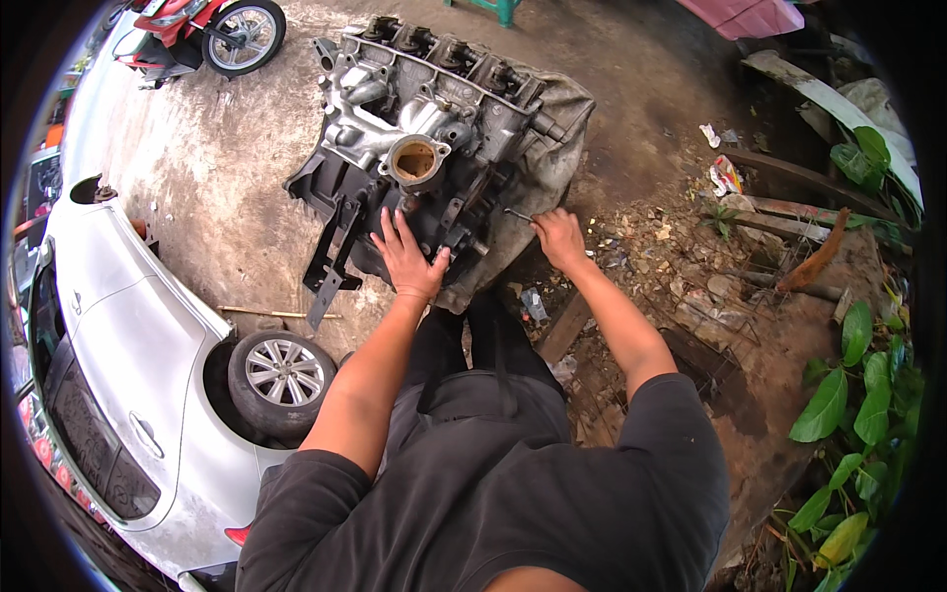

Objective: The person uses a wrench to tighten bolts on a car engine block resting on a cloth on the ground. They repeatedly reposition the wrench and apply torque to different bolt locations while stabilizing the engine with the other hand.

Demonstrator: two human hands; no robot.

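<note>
In front of me stands a car engine [434, 128] with a silver intake manifold and a dark lower block, set on a grey cloth [562, 118]. A round flanged port [415, 161] on the manifold faces up. My left hand [409, 259] rests against the dark near side of the block, fingers spread and nothing in it. Over to the right, my right hand [560, 238] is closed round one end of a small wrench [517, 214], whose head points at the engine's near right side. Whether the wrench touches a bolt I cannot tell.
A silver car [148, 345] stands at the left, a loose-looking wheel [282, 383] by its arch. At the upper left is a motorbike [212, 35]. Rubble, litter and wooden planks [809, 178] lie to the right beside leafy plants [838, 414]. A green stool [488, 8] shows at the top.
</note>
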